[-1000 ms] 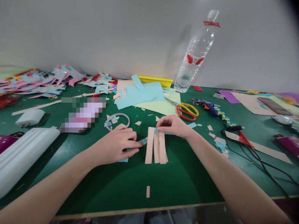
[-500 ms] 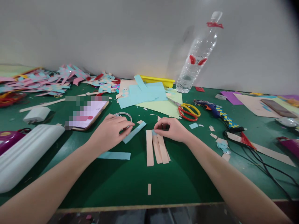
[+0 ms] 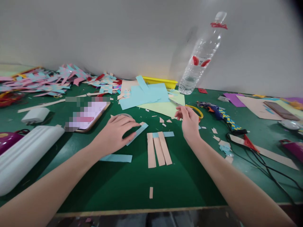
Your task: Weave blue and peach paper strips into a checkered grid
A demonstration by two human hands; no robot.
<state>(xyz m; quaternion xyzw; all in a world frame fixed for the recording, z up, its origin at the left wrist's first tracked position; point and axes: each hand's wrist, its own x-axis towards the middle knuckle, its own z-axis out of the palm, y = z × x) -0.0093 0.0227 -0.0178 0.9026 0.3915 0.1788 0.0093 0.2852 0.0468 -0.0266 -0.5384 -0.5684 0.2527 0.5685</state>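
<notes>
Three peach paper strips lie side by side on the green table, with a short blue strip crossing their top ends. My left hand rests to their left, fingers pinched on the end of a slanted blue paper strip; it partly covers a tape ring. My right hand is off the strips, hovering with loosely bent fingers over the red and yellow scissors, nothing in it. Another blue strip lies flat under my left wrist.
A phone, white charger and white case sit at left. Blue sheets, a yellow tray and a bottle stand behind. A glue gun and cables lie right. Paper scraps litter the table.
My right hand let go of the peach strips and moved up and right to the scissors. My left hand drew the slanted blue strip away from the peach strips and still holds it.
</notes>
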